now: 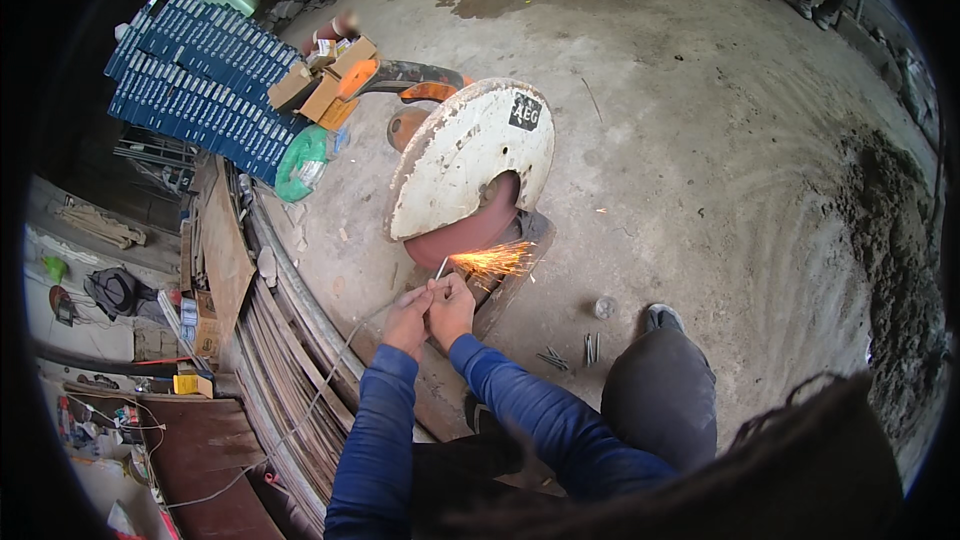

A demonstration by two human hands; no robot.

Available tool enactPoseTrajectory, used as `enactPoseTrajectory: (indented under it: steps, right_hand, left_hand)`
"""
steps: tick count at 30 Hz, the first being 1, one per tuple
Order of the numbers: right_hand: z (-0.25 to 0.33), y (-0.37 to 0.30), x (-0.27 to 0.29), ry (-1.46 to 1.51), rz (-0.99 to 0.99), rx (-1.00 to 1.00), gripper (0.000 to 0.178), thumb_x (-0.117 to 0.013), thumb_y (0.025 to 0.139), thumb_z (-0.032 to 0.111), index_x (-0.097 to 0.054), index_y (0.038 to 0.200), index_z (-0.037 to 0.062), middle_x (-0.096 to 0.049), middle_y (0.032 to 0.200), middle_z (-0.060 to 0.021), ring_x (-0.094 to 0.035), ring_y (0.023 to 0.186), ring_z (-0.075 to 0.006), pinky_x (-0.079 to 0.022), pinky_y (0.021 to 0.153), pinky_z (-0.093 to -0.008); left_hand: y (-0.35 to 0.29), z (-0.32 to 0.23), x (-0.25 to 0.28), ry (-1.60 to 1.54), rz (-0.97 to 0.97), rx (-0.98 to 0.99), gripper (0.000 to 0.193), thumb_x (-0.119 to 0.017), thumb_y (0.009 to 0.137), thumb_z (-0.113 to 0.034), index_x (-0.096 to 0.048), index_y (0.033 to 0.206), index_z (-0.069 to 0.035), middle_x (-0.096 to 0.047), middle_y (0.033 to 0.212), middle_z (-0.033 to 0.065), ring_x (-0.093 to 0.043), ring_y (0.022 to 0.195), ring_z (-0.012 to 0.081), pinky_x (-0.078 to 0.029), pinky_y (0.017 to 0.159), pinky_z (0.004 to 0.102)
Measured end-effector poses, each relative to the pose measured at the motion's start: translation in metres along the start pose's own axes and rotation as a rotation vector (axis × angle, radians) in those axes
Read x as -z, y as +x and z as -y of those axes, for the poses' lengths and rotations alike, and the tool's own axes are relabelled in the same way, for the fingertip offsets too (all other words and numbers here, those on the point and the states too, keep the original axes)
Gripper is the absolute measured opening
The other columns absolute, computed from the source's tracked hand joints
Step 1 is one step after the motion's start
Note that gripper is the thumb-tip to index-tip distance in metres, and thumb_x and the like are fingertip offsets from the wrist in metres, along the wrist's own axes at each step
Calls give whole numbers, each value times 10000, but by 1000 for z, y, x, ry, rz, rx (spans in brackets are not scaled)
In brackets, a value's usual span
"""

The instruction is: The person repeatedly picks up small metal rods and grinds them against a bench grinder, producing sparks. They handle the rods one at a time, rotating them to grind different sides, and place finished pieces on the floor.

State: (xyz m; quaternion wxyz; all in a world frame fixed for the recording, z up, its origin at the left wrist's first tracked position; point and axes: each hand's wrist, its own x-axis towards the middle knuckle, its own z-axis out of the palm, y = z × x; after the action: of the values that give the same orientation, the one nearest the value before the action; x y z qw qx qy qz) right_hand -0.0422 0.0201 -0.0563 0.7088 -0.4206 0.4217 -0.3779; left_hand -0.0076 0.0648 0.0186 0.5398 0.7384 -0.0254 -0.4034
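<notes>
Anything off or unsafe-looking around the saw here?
Yes. Both bare hands, left hand and right hand, pinch a thin metal rod right beside the chop saw, with sparks flying next to the fingers. The saw's white guard is chipped and rust-stained. Short cut rod pieces lie scattered on the floor.

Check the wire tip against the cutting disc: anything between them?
Nothing visible. Both hands, left hand and right hand, pinch the thin wire and its tip already meets the reddish cutting disc, throwing sparks. The white guard covers only the disc's upper part.
</notes>
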Motion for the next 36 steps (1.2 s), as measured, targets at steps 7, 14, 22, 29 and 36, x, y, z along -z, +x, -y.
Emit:
enactPoseTrajectory:
  steps: [7,14,22,29,36]
  right_hand:
    - [6,-1,0,-25,-23,29,195,-663,907,112,-573,772,3,-632,692,-119,-552,628,-161,-472,610,-342]
    - [2,1,-2,-6,-21,7,184,-669,898,106,-578,778,1,-638,701,-118,-556,632,-158,-476,612,-337]
    - [2,0,-1,-28,-7,17,175,-661,904,110,-588,787,3,-639,703,-103,-565,640,-150,-476,612,-336]
    - [13,-8,4,168,50,-113,175,-652,943,152,-594,844,20,-629,696,-48,-550,599,-95,-461,535,-274]
    - [15,-20,11,286,-3,-162,137,-637,964,151,-600,913,29,-611,711,-12,-539,580,-57,-452,497,-236]
  left_hand:
    - [1,2,4,-5,7,-8,400,-548,1001,-215,-513,1337,-2,-619,1218,106,-624,1066,212,-531,856,355]
    - [3,3,6,17,5,-5,396,-547,1001,-209,-515,1335,1,-620,1217,106,-624,1068,214,-532,859,353]
    - [6,6,7,-35,-19,-14,343,-582,981,-194,-575,1272,-14,-650,1107,75,-635,951,178,-533,795,331]
    - [2,1,5,3,50,-27,364,-547,1001,-209,-552,1308,-15,-655,1146,74,-633,986,172,-525,825,326]
    - [0,2,1,67,56,-40,320,-569,989,-177,-577,1266,-16,-661,1062,60,-637,900,149,-528,757,286]
